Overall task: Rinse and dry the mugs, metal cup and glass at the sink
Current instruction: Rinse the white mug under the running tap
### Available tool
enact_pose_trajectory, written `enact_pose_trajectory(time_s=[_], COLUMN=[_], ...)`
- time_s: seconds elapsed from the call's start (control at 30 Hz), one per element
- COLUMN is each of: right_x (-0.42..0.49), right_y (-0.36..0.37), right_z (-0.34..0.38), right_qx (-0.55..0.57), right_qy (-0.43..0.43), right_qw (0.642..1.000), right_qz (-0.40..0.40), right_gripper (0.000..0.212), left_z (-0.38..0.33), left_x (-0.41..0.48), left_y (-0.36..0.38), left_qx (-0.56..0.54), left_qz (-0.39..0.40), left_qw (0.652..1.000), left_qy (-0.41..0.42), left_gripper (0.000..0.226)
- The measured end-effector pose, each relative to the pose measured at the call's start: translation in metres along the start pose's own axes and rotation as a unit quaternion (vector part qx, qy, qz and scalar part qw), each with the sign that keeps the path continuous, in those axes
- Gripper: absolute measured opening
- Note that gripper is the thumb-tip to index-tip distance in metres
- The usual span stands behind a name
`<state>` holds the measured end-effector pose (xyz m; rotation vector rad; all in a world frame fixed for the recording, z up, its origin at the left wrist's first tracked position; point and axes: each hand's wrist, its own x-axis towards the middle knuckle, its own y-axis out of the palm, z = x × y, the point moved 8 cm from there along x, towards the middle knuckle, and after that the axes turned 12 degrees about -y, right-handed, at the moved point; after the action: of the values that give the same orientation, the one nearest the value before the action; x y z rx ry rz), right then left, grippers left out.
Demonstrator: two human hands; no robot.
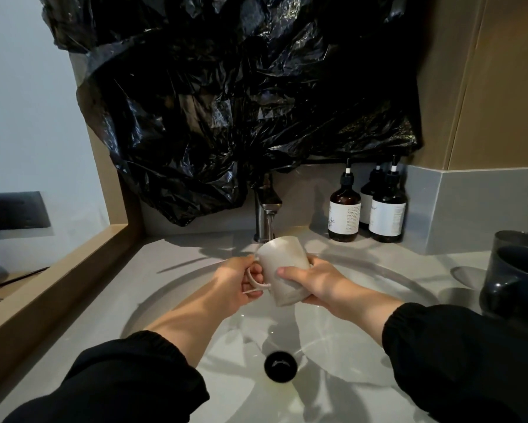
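I hold a beige ceramic mug [282,261] over the round sink basin [171,294], tilted with its mouth away from me, right under the faucet [265,209]. My left hand [241,285] grips its handle. My right hand [311,282] wraps the mug's body near the base. A thin stream of water seems to fall from the spout onto the mug. At the right edge a dark mug [512,288] stands on the counter with a dark glass [518,242] right behind it. No metal cup is in view.
Three brown pump bottles [345,209] stand at the back right of the counter. Black plastic sheeting [241,102] hangs over the wall behind the faucet. The black drain [280,365] sits low in the basin. A wooden ledge [58,270] borders the left side.
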<state>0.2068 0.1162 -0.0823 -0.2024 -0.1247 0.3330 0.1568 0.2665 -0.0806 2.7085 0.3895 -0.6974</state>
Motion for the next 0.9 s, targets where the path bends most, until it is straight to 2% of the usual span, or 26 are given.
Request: enact_pose_trajectory(time_s=[0.1, 0.17, 0.23, 0.37, 0.57, 0.73, 0.83, 0.9], right_x=[0.001, 0.002, 0.002, -0.001, -0.005, -0.006, -0.007, -0.006], right_y=[-0.009, -0.015, -0.019, -0.02, -0.016, -0.004, 0.005, 0.011], right_z=[-0.004, -0.007, -0.009, -0.008, 0.001, 0.007, 0.009, 0.01], right_qx=[0.003, 0.029, 0.046, 0.043, -0.005, -0.055, -0.07, -0.086], right_qy=[0.009, 0.016, 0.028, 0.032, 0.022, 0.005, -0.013, -0.017], right_qw=[0.999, 0.997, 0.996, 0.996, 0.998, 0.998, 0.997, 0.995], right_qz=[-0.044, -0.068, -0.077, -0.076, -0.054, -0.008, 0.03, 0.047], right_gripper=[0.084, 0.069, 0.055, 0.053, 0.052, 0.048, 0.038, 0.04], left_z=[-0.002, -0.005, -0.008, -0.01, -0.01, -0.02, -0.025, -0.026], left_x=[0.0, 0.002, 0.005, 0.003, -0.002, -0.006, -0.007, -0.008], left_y=[0.004, 0.004, 0.005, 0.008, 0.002, -0.009, -0.007, -0.005], left_qx=[0.079, 0.087, 0.091, 0.113, 0.139, 0.151, 0.193, 0.206], left_qz=[-0.021, -0.02, -0.003, 0.023, 0.001, -0.03, -0.029, -0.029], left_qw=[0.996, 0.994, 0.993, 0.988, 0.984, 0.979, 0.967, 0.964], left_qy=[0.032, 0.056, 0.075, 0.103, 0.115, 0.134, 0.162, 0.168], left_gripper=[0.024, 0.016, 0.018, 0.022, 0.011, 0.018, 0.016, 0.016])
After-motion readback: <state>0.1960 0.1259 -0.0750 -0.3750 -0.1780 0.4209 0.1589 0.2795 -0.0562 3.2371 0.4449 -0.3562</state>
